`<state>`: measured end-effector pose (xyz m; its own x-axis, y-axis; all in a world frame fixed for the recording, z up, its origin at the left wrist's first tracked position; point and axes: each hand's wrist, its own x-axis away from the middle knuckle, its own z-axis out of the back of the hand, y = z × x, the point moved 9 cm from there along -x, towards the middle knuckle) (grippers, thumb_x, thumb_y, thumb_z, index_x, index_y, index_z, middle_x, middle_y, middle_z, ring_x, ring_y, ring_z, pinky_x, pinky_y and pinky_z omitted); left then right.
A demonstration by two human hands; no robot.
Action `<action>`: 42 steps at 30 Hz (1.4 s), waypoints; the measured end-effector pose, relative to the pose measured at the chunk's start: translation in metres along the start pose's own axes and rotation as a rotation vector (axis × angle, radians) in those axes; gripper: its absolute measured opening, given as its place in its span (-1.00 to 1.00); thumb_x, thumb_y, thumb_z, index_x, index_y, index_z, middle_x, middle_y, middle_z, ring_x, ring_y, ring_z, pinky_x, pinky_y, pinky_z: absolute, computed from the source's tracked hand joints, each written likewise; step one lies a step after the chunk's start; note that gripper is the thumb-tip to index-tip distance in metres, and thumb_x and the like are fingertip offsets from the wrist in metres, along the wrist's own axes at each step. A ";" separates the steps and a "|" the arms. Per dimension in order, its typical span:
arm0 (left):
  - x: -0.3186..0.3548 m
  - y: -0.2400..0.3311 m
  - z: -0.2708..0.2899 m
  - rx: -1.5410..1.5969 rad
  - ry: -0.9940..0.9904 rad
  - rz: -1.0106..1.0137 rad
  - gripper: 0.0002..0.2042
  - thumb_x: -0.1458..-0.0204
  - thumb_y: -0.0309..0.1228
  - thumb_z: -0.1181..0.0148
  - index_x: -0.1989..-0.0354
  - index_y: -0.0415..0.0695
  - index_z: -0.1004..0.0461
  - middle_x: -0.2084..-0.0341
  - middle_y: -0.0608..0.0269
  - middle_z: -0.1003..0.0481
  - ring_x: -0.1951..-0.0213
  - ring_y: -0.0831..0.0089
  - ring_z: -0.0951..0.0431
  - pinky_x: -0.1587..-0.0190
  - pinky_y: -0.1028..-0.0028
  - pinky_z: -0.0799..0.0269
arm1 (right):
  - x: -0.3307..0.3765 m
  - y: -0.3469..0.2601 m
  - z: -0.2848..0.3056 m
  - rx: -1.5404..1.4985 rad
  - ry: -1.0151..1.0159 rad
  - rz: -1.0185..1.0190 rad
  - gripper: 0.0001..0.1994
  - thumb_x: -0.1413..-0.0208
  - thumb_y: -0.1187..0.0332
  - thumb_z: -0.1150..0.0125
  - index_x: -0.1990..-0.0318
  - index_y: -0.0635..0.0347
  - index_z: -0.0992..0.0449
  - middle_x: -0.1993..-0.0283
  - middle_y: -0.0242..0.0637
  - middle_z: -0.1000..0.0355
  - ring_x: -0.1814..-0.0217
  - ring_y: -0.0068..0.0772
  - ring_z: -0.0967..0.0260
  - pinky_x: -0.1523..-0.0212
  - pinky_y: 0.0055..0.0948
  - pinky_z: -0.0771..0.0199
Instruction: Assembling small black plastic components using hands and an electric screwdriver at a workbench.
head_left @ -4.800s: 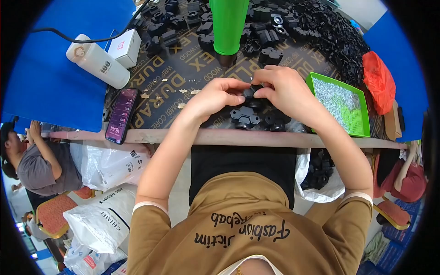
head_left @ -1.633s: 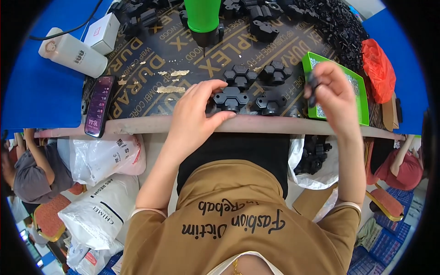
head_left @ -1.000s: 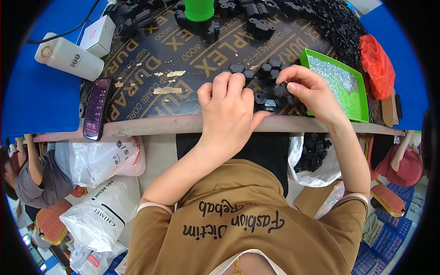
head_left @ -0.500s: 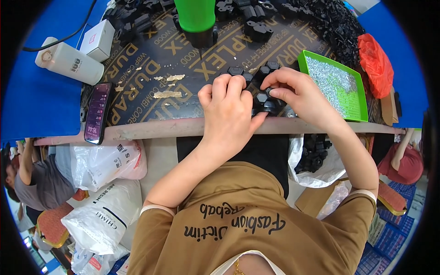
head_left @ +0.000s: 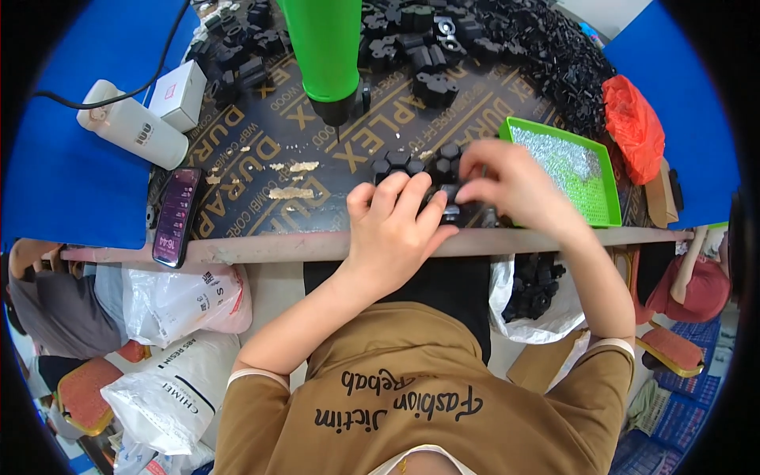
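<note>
My left hand (head_left: 393,229) has its fingers curled over a black plastic part (head_left: 450,212) near the table's front edge, with the thumb on the near side. Most of that part is hidden under the fingers. My right hand (head_left: 514,188) is just right of it, slightly blurred. Its thumb and forefinger are apart, and nothing shows between them. Beyond my left fingers lies a black part with hexagonal ends (head_left: 396,164), and a similar black part (head_left: 448,161) sits beside my right fingertips. A green electric screwdriver (head_left: 324,55), bit pointing down, hangs beyond my hands.
On the right stands a green tray (head_left: 613,198) of small silver screws, with a red plastic bag (head_left: 633,131) behind it. Black parts (head_left: 435,89) pile up at the back. Left are a phone (head_left: 176,218), a white bottle (head_left: 138,127) and a white box (head_left: 178,95).
My right thumb and forefinger have come away from the black part they were on. My left hand stays at its part. The whole view has shifted a little, with the screwdriver showing lower.
</note>
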<state>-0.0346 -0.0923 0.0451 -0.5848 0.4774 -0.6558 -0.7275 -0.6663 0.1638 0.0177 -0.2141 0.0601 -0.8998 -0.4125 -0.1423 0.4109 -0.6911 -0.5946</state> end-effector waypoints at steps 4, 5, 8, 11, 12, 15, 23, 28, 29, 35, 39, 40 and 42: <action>-0.006 0.006 0.002 0.002 -0.004 -0.035 -0.59 0.26 -0.07 -0.33 0.28 -0.06 -0.52 0.10 0.29 -0.38 0.02 0.35 -0.26 0.04 0.25 0.00 | -0.036 0.085 0.102 0.019 0.326 -0.233 -0.91 -0.10 0.43 -0.13 0.34 0.27 -0.49 0.54 -0.48 -0.37 0.55 -0.74 -0.27 0.58 -0.66 -0.25; -0.008 0.007 0.003 0.002 -0.021 -0.035 -0.61 0.23 -0.06 -0.32 0.30 -0.08 -0.52 0.08 0.28 -0.37 0.01 0.35 -0.26 0.03 0.26 0.01 | -0.042 0.108 0.126 0.240 0.444 -0.178 -0.88 -0.08 0.43 -0.13 0.29 0.30 -0.50 0.52 -0.35 -0.43 0.49 -0.57 -0.36 0.46 -0.56 -0.35; -0.012 0.004 0.007 0.064 -0.029 -0.004 -0.60 0.21 -0.06 -0.31 0.28 -0.08 -0.51 0.08 0.28 -0.37 0.01 0.34 -0.26 0.04 0.27 0.01 | -0.060 0.198 0.156 0.621 0.408 -0.257 -0.84 0.02 0.47 -0.10 0.27 0.20 -0.56 0.27 -0.08 -0.50 0.15 0.00 -0.44 0.11 -0.21 -0.43; -0.007 0.000 0.018 0.097 0.038 0.003 -0.63 0.18 -0.10 -0.31 0.23 -0.02 -0.49 0.08 0.29 -0.37 0.06 0.34 -0.29 0.05 0.30 0.00 | -0.070 0.237 0.162 0.811 0.368 -0.266 -0.75 0.00 0.42 -0.14 0.12 0.13 -0.50 0.18 -0.10 -0.45 0.06 -0.04 -0.40 0.05 -0.19 -0.41; -0.002 -0.003 0.023 0.115 0.078 0.008 -0.65 0.17 -0.12 -0.31 0.22 0.01 -0.49 0.09 0.31 -0.37 0.08 0.34 -0.30 0.06 0.30 0.00 | -0.073 0.231 0.159 0.917 0.381 -0.249 -0.71 0.01 0.40 -0.17 0.07 0.11 -0.47 0.17 -0.11 -0.44 0.05 -0.03 -0.39 0.04 -0.18 -0.41; 0.010 -0.016 0.034 0.108 0.137 0.014 -0.69 0.19 -0.21 -0.33 0.21 0.07 -0.52 0.16 0.35 -0.40 0.12 0.34 -0.31 0.07 0.31 -0.01 | -0.079 0.233 0.144 0.956 0.254 -0.326 -0.64 0.02 0.36 -0.21 0.01 0.08 -0.43 0.13 -0.13 -0.45 0.04 -0.06 -0.40 0.03 -0.17 -0.42; 0.026 -0.083 0.052 0.298 0.159 0.255 -0.75 0.12 -0.46 -0.26 0.20 -0.14 -0.52 0.23 0.14 -0.44 0.18 0.18 -0.39 0.09 0.33 -0.28 | -0.035 0.223 0.194 0.318 0.592 -0.259 -0.67 0.08 0.37 -0.31 0.09 0.14 -0.53 0.32 -0.29 -0.54 0.25 -0.45 -0.49 0.17 -0.50 -0.44; 0.030 -0.082 0.039 0.442 0.015 0.359 -0.56 0.19 -0.32 -0.38 0.10 -0.19 -0.44 0.17 0.09 -0.44 0.12 0.13 -0.42 0.06 0.30 -0.33 | -0.015 0.060 0.089 -0.400 0.358 -0.166 -0.54 0.06 0.49 -0.28 -0.07 0.13 -0.44 0.28 -0.50 -0.34 0.22 -0.67 -0.33 0.17 -0.66 -0.34; 0.027 -0.078 0.035 0.460 0.003 0.336 -0.51 0.23 -0.28 -0.40 0.09 -0.18 -0.42 0.17 0.09 -0.43 0.11 0.13 -0.41 0.06 0.29 -0.33 | -0.009 0.035 0.071 -0.346 0.323 -0.124 -0.52 0.07 0.54 -0.26 -0.09 0.14 -0.41 0.27 -0.49 -0.32 0.22 -0.66 -0.32 0.19 -0.67 -0.35; 0.021 -0.066 0.029 0.386 0.024 0.244 -0.59 0.20 -0.33 -0.37 0.14 -0.16 -0.44 0.20 0.13 -0.42 0.13 0.14 -0.39 0.07 0.29 -0.32 | -0.002 0.036 0.026 -0.563 0.247 -0.304 -0.54 0.08 0.53 -0.28 -0.05 0.16 -0.38 0.28 -0.44 -0.36 0.23 -0.65 -0.31 0.26 -0.69 -0.34; 0.013 -0.060 0.045 0.528 0.170 0.182 -0.69 0.15 -0.47 -0.31 0.17 -0.18 -0.47 0.26 0.14 -0.45 0.20 0.13 -0.42 0.13 0.33 -0.35 | 0.006 0.010 -0.016 -1.136 0.083 -0.239 -0.55 0.20 0.52 -0.39 0.11 0.20 -0.34 0.25 -0.38 -0.39 0.19 -0.55 -0.40 0.18 -0.62 -0.41; 0.009 -0.060 0.045 0.643 0.159 0.270 -0.72 0.11 -0.53 -0.27 0.17 -0.19 -0.48 0.30 0.13 -0.46 0.27 0.22 -0.47 0.19 0.40 -0.39 | 0.009 0.002 -0.021 -1.144 0.070 -0.210 -0.55 0.22 0.54 -0.40 0.14 0.20 -0.34 0.24 -0.38 -0.38 0.18 -0.54 -0.40 0.17 -0.62 -0.41; 0.004 -0.060 0.037 0.892 0.145 0.366 -0.72 0.09 -0.54 -0.26 0.15 -0.21 -0.47 0.29 0.13 -0.46 0.28 0.31 -0.48 0.21 0.43 -0.41 | 0.014 -0.011 -0.028 -1.160 0.087 -0.169 -0.56 0.30 0.61 -0.43 0.22 0.19 -0.33 0.22 -0.37 -0.35 0.17 -0.55 -0.37 0.14 -0.59 -0.40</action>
<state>-0.0070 -0.0291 0.0600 -0.8226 0.2126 -0.5274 -0.5485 -0.0521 0.8345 -0.0038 -0.1957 0.0418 -0.9555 -0.2943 -0.0192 -0.0544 0.2399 -0.9693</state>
